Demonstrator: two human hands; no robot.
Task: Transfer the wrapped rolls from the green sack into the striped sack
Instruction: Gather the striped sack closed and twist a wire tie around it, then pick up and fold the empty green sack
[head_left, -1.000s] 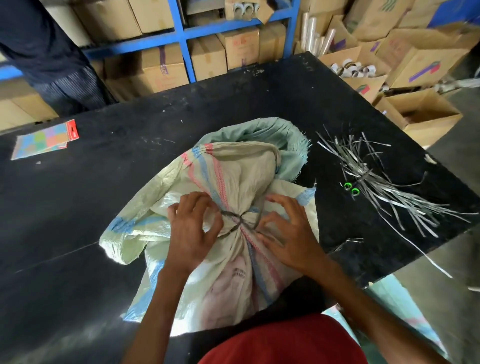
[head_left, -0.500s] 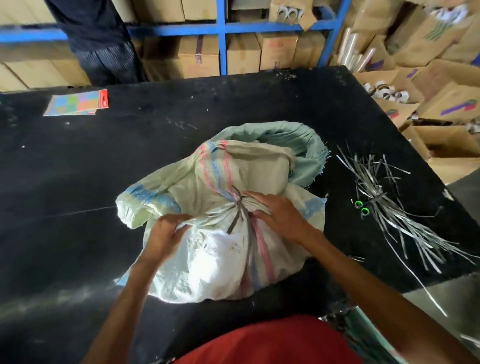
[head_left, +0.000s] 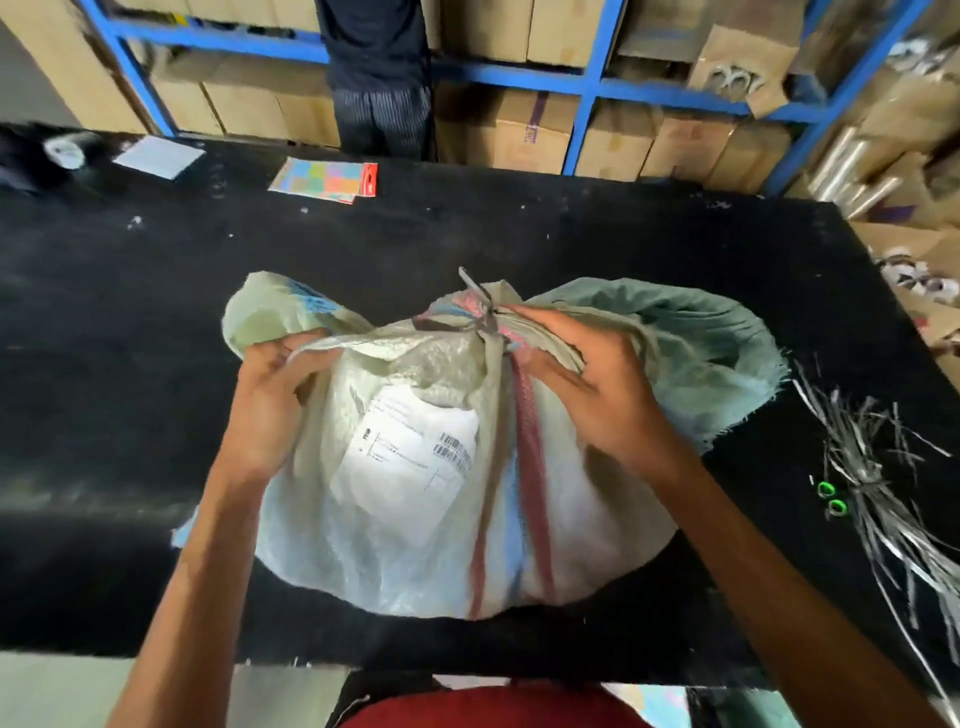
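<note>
Head view: both hands on the tied striped sack (head_left: 415, 519) on the black table (head_left: 571, 234).

The left hand (head_left: 270, 410) has its fingers curled tight around a bunch of sack cloth at the upper left. The right hand (head_left: 597, 384) lies on the sack's upper right, fingers spread and stretched toward the grey tie (head_left: 483, 317) that cinches the neck. The sack bulges, a white label (head_left: 410, 457) facing up. The green sack (head_left: 691, 343) lies crumpled behind and right of it, touching it. A heap of grey strips (head_left: 872, 483) lies at the table's right edge, a coloured card (head_left: 327, 179) far back.
</note>
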